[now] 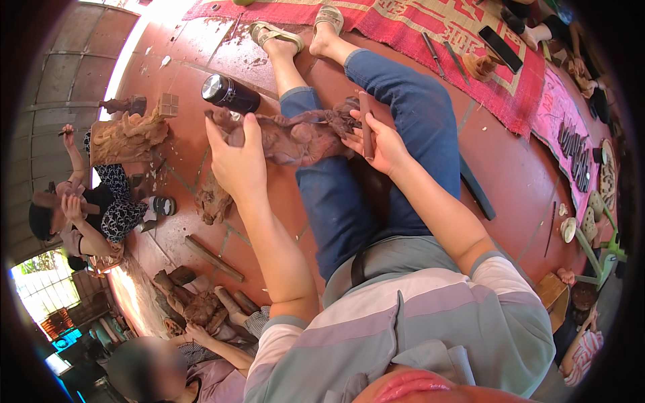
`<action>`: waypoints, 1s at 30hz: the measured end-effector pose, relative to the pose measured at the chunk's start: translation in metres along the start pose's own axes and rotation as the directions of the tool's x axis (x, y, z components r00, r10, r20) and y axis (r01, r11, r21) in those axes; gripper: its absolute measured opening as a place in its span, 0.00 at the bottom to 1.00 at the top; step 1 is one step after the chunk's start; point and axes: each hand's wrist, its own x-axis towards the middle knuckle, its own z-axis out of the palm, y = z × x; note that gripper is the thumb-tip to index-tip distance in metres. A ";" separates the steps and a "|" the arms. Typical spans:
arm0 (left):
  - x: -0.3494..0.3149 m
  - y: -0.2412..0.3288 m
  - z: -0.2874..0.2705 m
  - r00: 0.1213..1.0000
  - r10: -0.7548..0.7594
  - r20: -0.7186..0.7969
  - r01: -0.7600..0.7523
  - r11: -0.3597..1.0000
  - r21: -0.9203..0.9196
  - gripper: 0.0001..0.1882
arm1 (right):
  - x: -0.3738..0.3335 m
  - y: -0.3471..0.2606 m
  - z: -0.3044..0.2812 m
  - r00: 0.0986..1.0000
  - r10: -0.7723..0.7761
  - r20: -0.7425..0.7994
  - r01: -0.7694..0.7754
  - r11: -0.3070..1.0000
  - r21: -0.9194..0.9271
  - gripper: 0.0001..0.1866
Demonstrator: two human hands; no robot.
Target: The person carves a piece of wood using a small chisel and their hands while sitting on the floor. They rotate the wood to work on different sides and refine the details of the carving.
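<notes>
A dark reddish-brown wood carving (299, 141) lies lengthwise across my thighs, its surface cut into rounded, knotty figures. My left hand (236, 160) is closed round its left end, thumb and forefinger on either side. At the right end, my right hand (386, 144) grips a narrow brown strip (367, 127) that stands upright against the palm. I cannot tell whether this is folded sandpaper or a flat stick. The fingertips of that hand reach the carving's right end. A dark thermos (232, 93) with a silver lid is just beyond the carving, by my left knee.
Knives or chisels (457, 64), a phone (500, 49) and a small carving lie on the red mat (416, 40). A pink cloth (561, 127) at right bears several dark tools. Larger carvings (131, 140) stand at left, near co-workers. A wooden bar (213, 258) lies on the tiles.
</notes>
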 end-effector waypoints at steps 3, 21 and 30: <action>-0.018 -0.038 0.004 0.999 0.016 -0.052 -0.024 0.986 -0.165 0.38 | -0.005 0.004 -0.002 1.000 0.013 -0.023 -0.014 0.999 -0.052 0.21; -0.031 -0.157 -0.003 0.739 -0.533 0.412 0.673 0.554 -0.490 0.34 | 0.001 0.024 0.029 0.999 0.003 0.037 0.001 0.995 -0.103 0.19; -0.083 -0.159 0.002 0.496 -0.617 0.611 0.836 0.149 -0.529 0.27 | -0.004 0.022 0.039 0.998 -0.048 -0.030 0.037 0.956 -0.291 0.18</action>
